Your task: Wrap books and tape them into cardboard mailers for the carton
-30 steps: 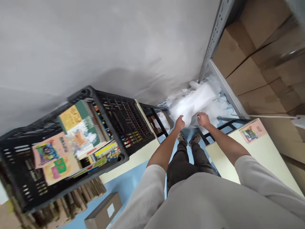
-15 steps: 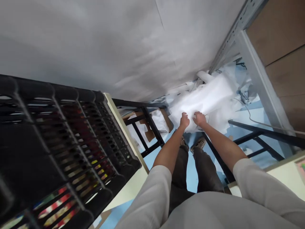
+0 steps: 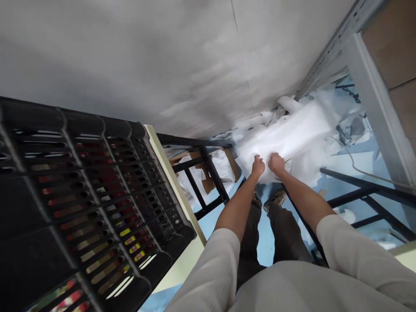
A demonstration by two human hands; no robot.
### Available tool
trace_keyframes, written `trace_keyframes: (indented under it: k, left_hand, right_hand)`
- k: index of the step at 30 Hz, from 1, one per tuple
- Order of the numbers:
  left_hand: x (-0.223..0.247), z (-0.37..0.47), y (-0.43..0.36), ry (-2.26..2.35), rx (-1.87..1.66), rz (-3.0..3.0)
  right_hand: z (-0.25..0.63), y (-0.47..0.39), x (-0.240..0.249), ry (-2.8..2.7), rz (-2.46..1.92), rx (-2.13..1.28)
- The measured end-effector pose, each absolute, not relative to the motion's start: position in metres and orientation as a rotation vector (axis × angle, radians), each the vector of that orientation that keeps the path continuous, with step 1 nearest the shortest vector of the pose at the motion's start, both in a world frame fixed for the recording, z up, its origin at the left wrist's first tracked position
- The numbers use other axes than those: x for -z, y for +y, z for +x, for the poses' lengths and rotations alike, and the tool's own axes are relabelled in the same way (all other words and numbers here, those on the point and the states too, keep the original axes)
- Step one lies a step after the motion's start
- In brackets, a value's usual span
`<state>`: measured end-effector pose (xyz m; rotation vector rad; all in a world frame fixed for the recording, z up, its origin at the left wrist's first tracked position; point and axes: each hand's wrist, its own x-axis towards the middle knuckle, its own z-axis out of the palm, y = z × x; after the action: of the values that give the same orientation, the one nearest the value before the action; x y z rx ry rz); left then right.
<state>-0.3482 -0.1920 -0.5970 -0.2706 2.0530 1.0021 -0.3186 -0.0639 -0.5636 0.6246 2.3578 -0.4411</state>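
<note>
Both hands are at the near edge of a pale, translucent white packing sheet (image 3: 292,134), which lies spread and crumpled over the floor ahead of my shoes. My left hand (image 3: 258,165) is closed on the edge, its thumb side upward. Close beside it, a small gap away, my right hand (image 3: 276,163) is curled into a fist on the same sheet. Fine folds between the fingers are too blurred to make out. Both arms reach straight down and forward.
A black plastic crate (image 3: 97,195) holding colourful packets stands at left on a cream tabletop edge (image 3: 175,182). Black metal table legs (image 3: 211,173) flank me. A cardboard box (image 3: 229,164) with white material sits beyond. A grey metal post (image 3: 373,99) and cable (image 3: 357,171) are at right.
The whole view has shifted slightly, so the hands and sheet appear further right. The right hand's fingers have curled in more tightly. Both hands remain at the sheet's near edge.
</note>
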Motion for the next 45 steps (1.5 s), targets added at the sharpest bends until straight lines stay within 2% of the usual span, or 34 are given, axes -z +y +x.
trace_keyframes:
  k: [8, 19, 25, 29, 33, 38, 45]
  left_hand:
    - [0.564, -0.359, -0.191, 2.05, -0.951, -0.332]
    - [0.601, -0.355, -0.197, 2.115, -0.926, -0.344]
    - [0.592, -0.35, -0.199, 2.106, -0.907, -0.409]
    - [0.559, -0.349, -0.198, 2.117, -0.941, -0.363]
    - [0.5, -0.352, -0.183, 2.124, -1.031, -0.221]
    - [0.409, -0.362, -0.151, 2.147, -1.156, -0.024]
    - [0.292, -0.351, -0.124, 2.131, -1.143, 0.351]
  right_hand:
    - [-0.323, -0.038, 0.516, 2.318, 0.623, 0.554]
    - [-0.308, -0.08, 0.57, 2.412, 0.655, 0.493]
    - [-0.317, -0.067, 0.566, 2.379, 0.639, 0.5]
    - [-0.323, -0.053, 0.525, 2.397, 0.647, 0.576]
    - [-0.325, -0.038, 0.457, 2.444, 0.693, 0.746]
    - [-0.317, -0.016, 0.362, 2.449, 0.898, 1.212]
    - [-0.263, 0.005, 0.249, 2.251, 1.47, 1.793]
